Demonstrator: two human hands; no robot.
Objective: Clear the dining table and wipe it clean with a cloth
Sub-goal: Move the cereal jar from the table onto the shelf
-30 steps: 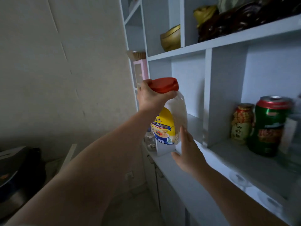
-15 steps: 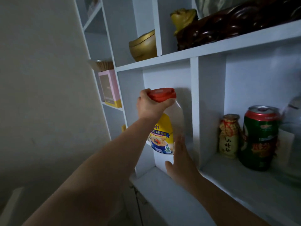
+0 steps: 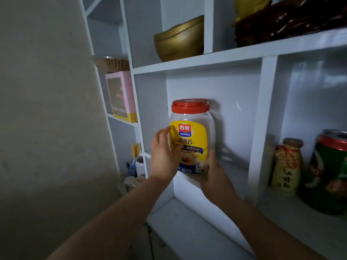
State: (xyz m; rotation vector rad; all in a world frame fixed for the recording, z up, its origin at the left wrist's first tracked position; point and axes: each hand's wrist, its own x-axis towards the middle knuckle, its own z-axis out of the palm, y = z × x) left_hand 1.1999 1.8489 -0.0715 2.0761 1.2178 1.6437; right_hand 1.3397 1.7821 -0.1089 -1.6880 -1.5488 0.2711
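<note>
Seamild jar (image 3: 191, 132), red lid (image 3: 190, 107) on, upright inside the white shelf cubby (image 3: 234, 109), left grip (image 3: 165, 156) and right grip (image 3: 216, 177) both clasping its lower sides.

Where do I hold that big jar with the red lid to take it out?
Probably grip the jar round its wide body on both sides, reaching in from the open front; it stands upright, and shelf walls block the other sides.
</note>
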